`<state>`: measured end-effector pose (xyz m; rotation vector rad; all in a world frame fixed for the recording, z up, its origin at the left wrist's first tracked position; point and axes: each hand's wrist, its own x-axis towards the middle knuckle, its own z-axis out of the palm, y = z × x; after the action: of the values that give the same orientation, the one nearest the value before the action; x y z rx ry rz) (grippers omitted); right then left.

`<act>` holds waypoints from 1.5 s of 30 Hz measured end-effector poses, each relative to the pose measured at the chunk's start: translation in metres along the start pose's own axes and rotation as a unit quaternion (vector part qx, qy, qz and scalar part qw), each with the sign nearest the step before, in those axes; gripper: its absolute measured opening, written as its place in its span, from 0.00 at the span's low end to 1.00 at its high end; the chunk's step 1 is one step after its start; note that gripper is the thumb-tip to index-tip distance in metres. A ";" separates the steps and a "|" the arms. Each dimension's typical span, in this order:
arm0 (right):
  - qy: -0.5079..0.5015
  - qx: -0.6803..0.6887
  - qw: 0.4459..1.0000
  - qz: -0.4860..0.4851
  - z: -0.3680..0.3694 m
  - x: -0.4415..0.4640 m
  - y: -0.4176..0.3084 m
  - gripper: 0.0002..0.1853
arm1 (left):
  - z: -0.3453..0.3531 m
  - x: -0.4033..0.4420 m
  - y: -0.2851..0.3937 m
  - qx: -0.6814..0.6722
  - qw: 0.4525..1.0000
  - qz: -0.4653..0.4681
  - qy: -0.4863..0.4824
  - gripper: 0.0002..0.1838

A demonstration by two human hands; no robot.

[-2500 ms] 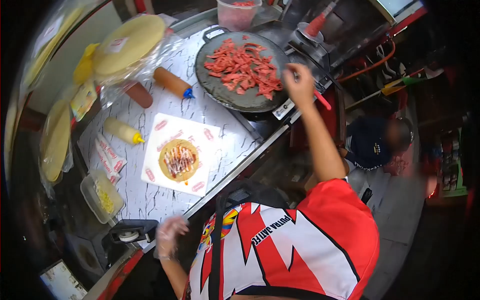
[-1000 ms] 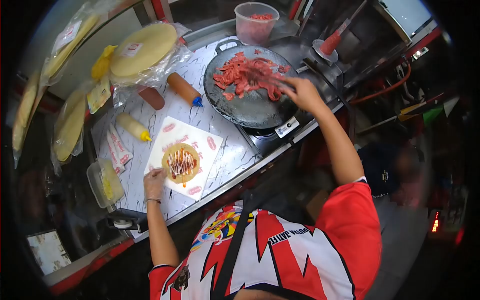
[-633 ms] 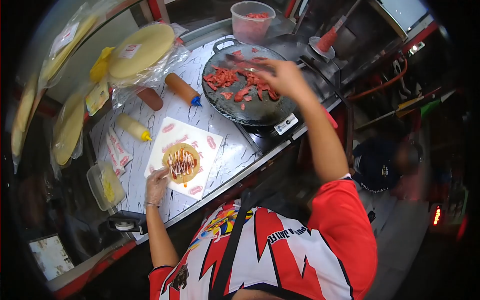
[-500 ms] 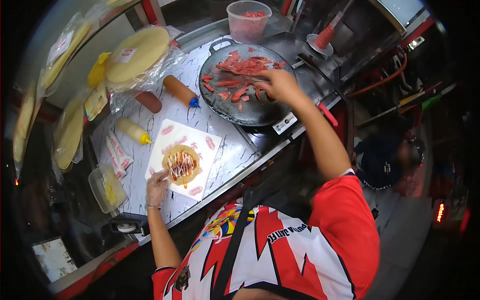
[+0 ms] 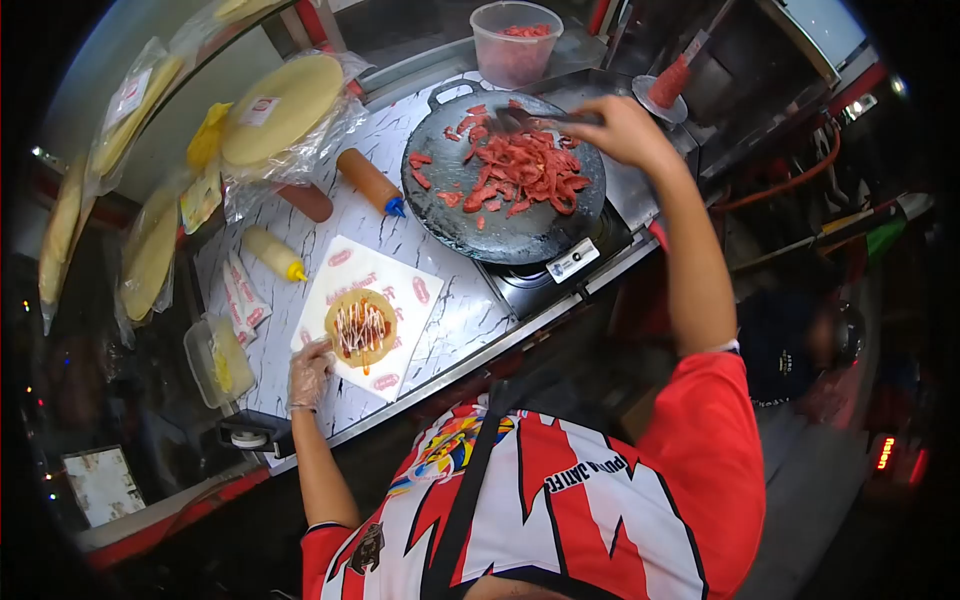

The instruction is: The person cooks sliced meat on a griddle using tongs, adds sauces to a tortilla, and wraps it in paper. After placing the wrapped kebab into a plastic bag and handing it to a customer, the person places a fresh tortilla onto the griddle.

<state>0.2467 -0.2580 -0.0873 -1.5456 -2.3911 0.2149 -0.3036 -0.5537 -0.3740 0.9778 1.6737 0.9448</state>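
Observation:
My right hand point(image 5: 618, 128) is closed round the handle of dark tongs point(image 5: 530, 119), whose tips are among red meat strips point(image 5: 528, 170) at the back of the round black griddle point(image 5: 450, 222). My left hand point(image 5: 312, 372), in a clear glove, rests at the left edge of a white printed paper point(image 5: 408, 290); its fingers look pressed together there, and the thumb is partly hidden. On the paper lies a round flatbread point(image 5: 361, 328) topped with meat and striped with white and red sauce.
Left of the griddle lie an orange-brown bottle point(image 5: 368, 180), a pale bottle point(image 5: 272, 252) and paper sleeves point(image 5: 243, 297). A tub point(image 5: 218, 362) stands at the counter's left. Bagged flatbreads point(image 5: 283, 105) are behind. A meat bucket point(image 5: 515, 45) stands beyond the griddle; a person point(image 5: 785, 345) is at right.
My right hand has gone from empty beside the griddle to holding the tongs, and the meat has been shifted about. My left hand has come up from the counter's front to the paper's edge.

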 end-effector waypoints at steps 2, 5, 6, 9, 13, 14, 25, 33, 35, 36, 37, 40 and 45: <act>0.052 0.012 0.999 0.001 0.045 0.033 0.011 0.20 | 0.000 0.000 0.003 0.013 1.000 -0.018 0.005 0.22; 0.074 0.028 0.997 0.022 0.092 0.025 -0.007 0.22 | 0.001 0.000 -0.007 0.007 1.000 -0.018 0.006 0.22; 0.062 0.005 0.998 -0.009 0.086 0.010 -0.013 0.21 | -0.001 0.003 -0.009 0.000 1.000 -0.011 0.007 0.22; -0.036 -0.048 0.998 0.015 0.029 -0.021 -0.038 0.19 | 0.003 0.000 -0.006 0.012 1.000 -0.006 0.016 0.22; -0.009 0.006 0.998 0.063 0.027 -0.008 -0.073 0.20 | -0.002 0.006 -0.019 -0.044 0.999 -0.020 -0.003 0.22; 0.028 0.055 0.997 0.042 0.052 -0.009 -0.083 0.21 | -0.003 0.007 -0.021 -0.048 0.999 -0.012 -0.010 0.21; 0.147 0.055 0.985 0.071 0.088 -0.087 -0.116 0.19 | 0.001 0.005 -0.018 0.049 0.979 0.194 -0.040 0.20; 0.190 0.053 0.977 0.075 0.095 -0.116 -0.072 0.19 | 0.001 0.007 -0.015 0.037 0.985 0.162 -0.038 0.23; 0.132 0.087 0.982 0.103 0.083 -0.130 -0.111 0.19 | 0.001 0.010 -0.025 0.041 0.983 0.176 -0.031 0.23; 0.134 0.061 0.987 0.068 0.098 -0.132 -0.117 0.18 | 0.003 0.008 -0.020 0.040 0.986 0.156 -0.036 0.22; 0.136 0.035 0.990 0.033 0.115 -0.132 -0.120 0.18 | 0.002 0.006 -0.013 0.040 0.989 0.138 -0.040 0.22; 0.180 -0.008 0.982 0.053 0.123 -0.123 -0.082 0.15 | 0.000 0.002 -0.006 0.028 0.993 0.111 -0.039 0.20; 0.173 -0.025 0.980 0.092 0.063 -0.135 -0.048 0.17 | 0.003 0.006 -0.018 -0.006 0.998 0.057 -0.002 0.20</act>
<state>0.2371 -0.3988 -0.1549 -1.6717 -2.0017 -0.0731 -0.3055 -0.5542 -0.3931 1.0765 1.6214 1.0264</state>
